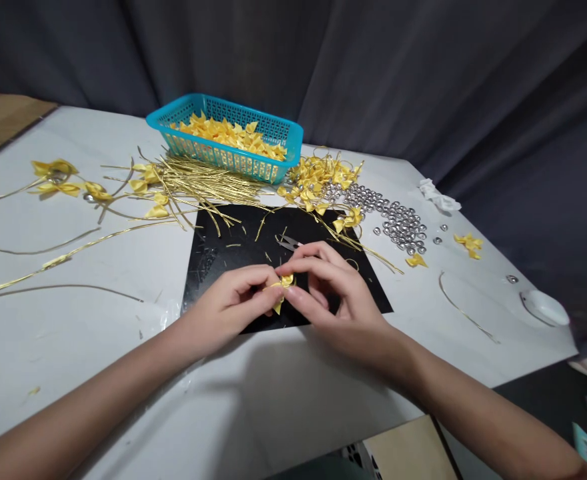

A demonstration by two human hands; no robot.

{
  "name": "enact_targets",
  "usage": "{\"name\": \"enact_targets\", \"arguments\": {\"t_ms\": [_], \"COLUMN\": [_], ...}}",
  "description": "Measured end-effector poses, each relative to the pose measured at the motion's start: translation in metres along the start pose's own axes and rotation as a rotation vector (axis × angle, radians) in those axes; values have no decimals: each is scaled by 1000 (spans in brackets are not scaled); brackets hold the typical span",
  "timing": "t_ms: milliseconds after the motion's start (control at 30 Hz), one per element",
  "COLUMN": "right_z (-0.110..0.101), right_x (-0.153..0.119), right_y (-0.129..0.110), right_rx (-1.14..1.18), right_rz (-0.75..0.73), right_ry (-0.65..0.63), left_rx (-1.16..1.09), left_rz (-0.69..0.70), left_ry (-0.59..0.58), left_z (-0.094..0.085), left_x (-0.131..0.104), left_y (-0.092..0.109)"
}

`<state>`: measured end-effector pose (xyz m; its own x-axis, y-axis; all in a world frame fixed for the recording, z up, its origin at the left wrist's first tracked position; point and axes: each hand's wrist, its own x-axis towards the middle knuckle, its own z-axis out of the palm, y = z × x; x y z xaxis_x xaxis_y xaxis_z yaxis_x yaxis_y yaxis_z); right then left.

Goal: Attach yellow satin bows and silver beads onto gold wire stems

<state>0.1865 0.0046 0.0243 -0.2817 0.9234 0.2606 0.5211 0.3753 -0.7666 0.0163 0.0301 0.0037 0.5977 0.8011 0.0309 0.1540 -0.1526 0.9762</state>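
Observation:
Over a black mat [218, 267], both hands meet around a small yellow ribbon bow [278, 306]. My left hand [238, 297] pinches the bow from the left, between thumb and index finger. From the other side, the thumb and fingertips of my right hand [336, 287] close on its right part. My fingers hide much of the bow's middle. Just behind my right hand lie small metal snips [289, 243], partly covered by the fingers. Thin gold cord scraps [233, 245] are scattered on the mat.
A blue basket [223, 153] of yellow bows stands at the back of the white table [98, 347]. Gold cords [208, 180] lie before it. Right of them are more bows [323, 172] and silver beads [403, 227]. A white oval object [546, 307] sits near the right edge.

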Motion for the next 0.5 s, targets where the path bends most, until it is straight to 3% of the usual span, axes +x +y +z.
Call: {"name": "enact_targets", "arguments": {"t_ms": [167,267,500], "right_z": [-2,0,10], "right_x": [4,4,0], "right_y": [1,1,3], "right_rx": [225,240,294], "right_rz": [101,69,-16], "right_ry": [-7,-9,128], "left_rx": [85,112,144], "left_rz": [50,71,99], "left_ry": [-44,-62,-56], "left_z": [2,2,1], "left_x": [-1,-2,-2], "left_y": [0,1,0]}}
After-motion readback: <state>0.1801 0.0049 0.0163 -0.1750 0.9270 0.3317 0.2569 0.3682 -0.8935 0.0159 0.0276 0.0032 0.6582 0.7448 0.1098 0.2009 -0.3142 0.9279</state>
